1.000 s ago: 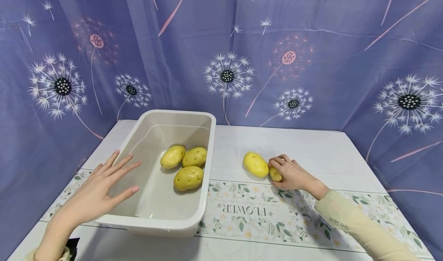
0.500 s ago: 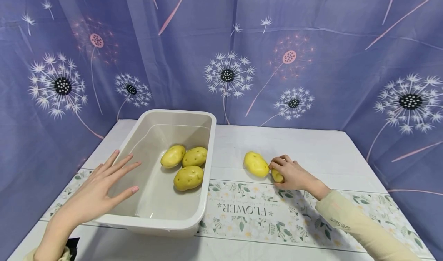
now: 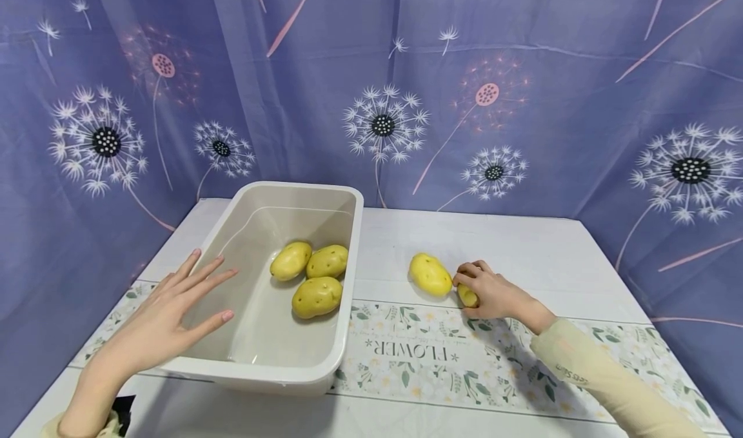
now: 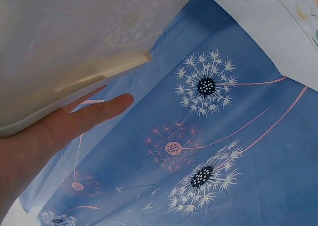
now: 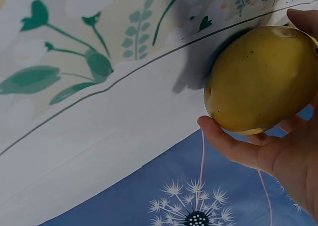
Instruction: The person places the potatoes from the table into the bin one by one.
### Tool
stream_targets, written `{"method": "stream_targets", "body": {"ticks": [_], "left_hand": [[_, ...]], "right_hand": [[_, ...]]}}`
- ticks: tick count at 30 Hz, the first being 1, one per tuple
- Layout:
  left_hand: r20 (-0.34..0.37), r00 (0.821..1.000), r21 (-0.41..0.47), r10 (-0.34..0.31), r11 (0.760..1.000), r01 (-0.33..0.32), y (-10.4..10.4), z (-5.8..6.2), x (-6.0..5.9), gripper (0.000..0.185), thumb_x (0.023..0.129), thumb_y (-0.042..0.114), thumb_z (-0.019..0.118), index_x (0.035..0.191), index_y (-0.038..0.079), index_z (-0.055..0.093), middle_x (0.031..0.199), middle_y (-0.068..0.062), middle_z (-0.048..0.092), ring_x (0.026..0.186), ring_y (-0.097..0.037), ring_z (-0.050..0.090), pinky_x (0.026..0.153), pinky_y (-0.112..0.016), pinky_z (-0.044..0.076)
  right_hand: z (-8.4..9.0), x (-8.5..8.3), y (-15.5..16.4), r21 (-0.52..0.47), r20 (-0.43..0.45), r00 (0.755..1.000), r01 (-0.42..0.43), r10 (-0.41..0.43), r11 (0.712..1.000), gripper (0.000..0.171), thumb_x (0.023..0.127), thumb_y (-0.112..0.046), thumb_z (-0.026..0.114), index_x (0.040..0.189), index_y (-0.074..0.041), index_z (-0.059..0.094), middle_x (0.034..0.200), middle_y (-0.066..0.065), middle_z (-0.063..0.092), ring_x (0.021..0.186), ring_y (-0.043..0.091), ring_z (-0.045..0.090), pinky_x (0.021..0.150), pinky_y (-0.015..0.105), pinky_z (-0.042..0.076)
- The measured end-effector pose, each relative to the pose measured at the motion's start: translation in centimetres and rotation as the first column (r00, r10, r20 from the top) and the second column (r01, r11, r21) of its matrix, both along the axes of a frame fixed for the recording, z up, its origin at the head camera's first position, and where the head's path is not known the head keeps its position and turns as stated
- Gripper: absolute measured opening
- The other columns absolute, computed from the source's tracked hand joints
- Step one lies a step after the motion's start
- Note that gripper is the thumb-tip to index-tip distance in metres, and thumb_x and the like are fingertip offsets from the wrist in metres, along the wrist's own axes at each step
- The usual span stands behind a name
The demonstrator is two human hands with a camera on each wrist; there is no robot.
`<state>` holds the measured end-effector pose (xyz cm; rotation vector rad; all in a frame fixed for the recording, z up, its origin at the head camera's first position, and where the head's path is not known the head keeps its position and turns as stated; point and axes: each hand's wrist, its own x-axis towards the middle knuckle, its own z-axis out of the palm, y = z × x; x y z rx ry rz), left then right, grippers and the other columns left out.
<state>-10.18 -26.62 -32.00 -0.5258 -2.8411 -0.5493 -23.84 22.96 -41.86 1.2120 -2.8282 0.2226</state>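
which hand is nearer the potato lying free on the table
Right: the right hand grips another potato beside the free potato; the left hand is farther, at the left side of the bin.

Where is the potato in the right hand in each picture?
Head: the potato sits right of centre, partly covered by the right hand.
Left wrist: not in it.
Right wrist: the potato is at upper right, large.
Shared landmark: the dandelion-print curtain, in all three.

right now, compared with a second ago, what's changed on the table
The right hand and the potato it holds have edged slightly right, away from the loose potato. Nothing was newly grasped or let go. The three potatoes in the bin, the bin and the left hand stayed put.
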Motion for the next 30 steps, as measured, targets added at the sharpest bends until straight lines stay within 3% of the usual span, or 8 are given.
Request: {"method": "stream_targets", "body": {"ticks": [2,11,30], "left_hand": [[0.0,1.0,-0.003,0.0,1.0,0.0,0.0,0.02,-0.03,0.056,0.083,0.037,0.06,0.134,0.03,0.039,0.143,-0.011,0.034,0.14,-0.021,0.001,0.1,-0.067,0.014],[-0.018,1.0,0.006,0.009,1.0,-0.009,-0.06,0.09,-0.13,0.056,0.081,0.037,0.062,0.133,0.031,0.041,0.143,-0.01,0.035,0.14,-0.022,0.004,0.103,-0.064,0.014],[-0.022,1.0,0.007,0.009,1.0,-0.009,-0.04,0.09,-0.07,0.055,0.081,0.037,0.062,0.132,0.03,0.042,0.142,-0.01,0.035,0.14,-0.022,0.004,0.105,-0.061,0.014]], "right_hand": [[0.04,0.03,0.01,-0.007,0.007,1.0,0.0,0.001,1.0,0.039,0.068,-0.026,0.074,0.101,-0.01,0.059,0.108,0.011,0.052,0.1,0.032,0.046,0.071,0.042,0.048],[-0.1,-0.1,0.14,-0.004,0.026,1.0,0.011,-0.011,1.0,0.038,0.068,-0.024,0.074,0.101,-0.011,0.059,0.109,0.011,0.051,0.101,0.034,0.045,0.059,0.04,0.049],[0.07,0.08,0.4,-0.007,0.027,0.999,0.019,-0.019,1.0,0.039,0.068,-0.027,0.075,0.1,-0.012,0.059,0.109,0.01,0.051,0.102,0.034,0.045,0.057,0.041,0.048]]}}
